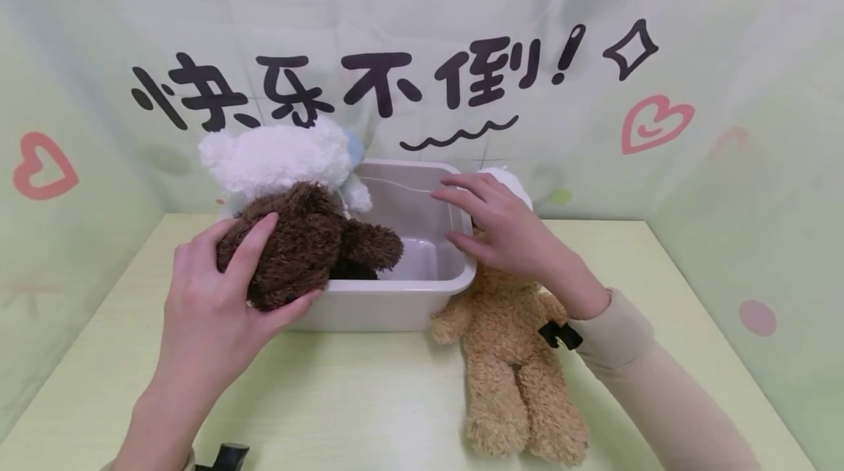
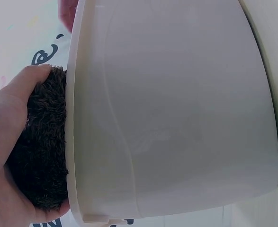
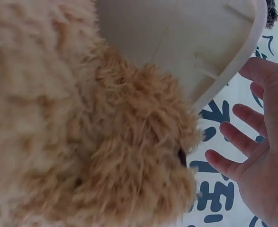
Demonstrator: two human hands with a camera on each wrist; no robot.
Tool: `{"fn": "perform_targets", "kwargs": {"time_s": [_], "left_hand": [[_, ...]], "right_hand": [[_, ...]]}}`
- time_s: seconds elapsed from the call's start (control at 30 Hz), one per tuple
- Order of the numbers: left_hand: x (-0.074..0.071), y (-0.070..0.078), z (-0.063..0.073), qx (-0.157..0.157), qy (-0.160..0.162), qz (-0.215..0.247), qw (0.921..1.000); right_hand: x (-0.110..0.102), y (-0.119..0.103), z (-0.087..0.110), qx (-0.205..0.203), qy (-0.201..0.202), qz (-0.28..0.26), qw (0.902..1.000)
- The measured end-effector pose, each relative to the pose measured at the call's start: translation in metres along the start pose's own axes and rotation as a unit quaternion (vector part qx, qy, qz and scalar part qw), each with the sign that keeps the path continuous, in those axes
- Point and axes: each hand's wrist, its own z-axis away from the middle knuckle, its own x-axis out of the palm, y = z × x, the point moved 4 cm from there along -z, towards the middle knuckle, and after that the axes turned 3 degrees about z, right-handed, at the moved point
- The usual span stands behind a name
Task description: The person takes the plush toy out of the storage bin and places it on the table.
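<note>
My left hand grips a dark brown plush toy, fingers over its back and thumb at its lower side. The toy is at the left part of a pale grey plastic bin, with one arm reaching over the opening. In the left wrist view, brown fur shows between thumb and fingers beside the rim. My right hand hovers at the bin's right rim, fingers spread and holding nothing; one fingertip is right at the rim in the right wrist view. Below it is a tan teddy bear, its head mostly hidden.
A fluffy white plush toy with a light blue part stands behind the brown one, overlapping the bin's left end. Something white peeks out behind my right hand. Printed fabric walls enclose the pale table at the back and sides.
</note>
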Motion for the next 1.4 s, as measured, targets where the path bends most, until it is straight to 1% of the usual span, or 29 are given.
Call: {"fn": "perform_targets", "kwargs": {"time_s": [0.13, 0.27, 0.37, 0.5, 0.63, 0.73, 0.87, 0.97, 1.07, 1.17, 1.27, 1.33, 1.37, 1.4], "left_hand": [[0.0, 0.001, 0.0, 0.0, 0.0, 0.0, 1.0], [0.0, 0.0, -0.001, 0.001, 0.0, 0.001, 1.0], [-0.002, 0.0, 0.0, 0.0, -0.004, 0.0, 1.0], [-0.003, -0.002, 0.002, -0.001, -0.005, -0.005, 1.0], [-0.004, -0.002, 0.001, 0.005, -0.002, -0.002, 1.0], [-0.005, -0.001, -0.001, 0.015, -0.004, 0.006, 0.9999], [-0.008, 0.0, -0.003, 0.026, -0.015, 0.022, 0.9993], [-0.01, -0.002, -0.004, 0.026, -0.025, 0.036, 0.9987], [-0.012, -0.006, -0.002, 0.018, -0.038, 0.043, 0.9982], [-0.014, -0.011, 0.002, 0.003, -0.055, 0.041, 0.9976], [-0.016, -0.016, 0.005, -0.009, -0.066, 0.038, 0.9971], [-0.017, -0.018, 0.008, -0.011, -0.06, 0.04, 0.9973], [-0.018, -0.019, 0.009, -0.01, -0.064, 0.038, 0.9972], [-0.018, -0.02, 0.009, -0.01, -0.059, 0.04, 0.9974]], "right_hand": [[0.004, -0.002, -0.01, -0.006, -0.003, 0.002, 1.0], [0.007, -0.009, -0.021, -0.02, -0.003, -0.017, 0.9997], [0.012, -0.019, -0.032, -0.049, -0.001, -0.027, 0.9984], [0.023, -0.035, -0.047, -0.09, -0.001, -0.022, 0.9957], [0.028, -0.052, -0.06, -0.115, -0.002, -0.021, 0.9932], [0.026, -0.059, -0.068, -0.121, 0.005, -0.026, 0.9924], [0.022, -0.064, -0.073, -0.116, 0.004, -0.044, 0.9922], [0.023, -0.067, -0.076, -0.111, -0.01, -0.056, 0.9922], [0.026, -0.07, -0.077, -0.104, -0.024, -0.058, 0.9926], [0.029, -0.074, -0.079, -0.103, -0.027, -0.042, 0.9934], [0.031, -0.082, -0.082, -0.12, -0.016, 0.002, 0.9926], [0.033, -0.088, -0.085, -0.144, -0.01, 0.043, 0.9886], [0.034, -0.092, -0.086, -0.157, -0.009, 0.063, 0.9855], [0.035, -0.095, -0.087, -0.17, -0.007, 0.08, 0.9821]]}}
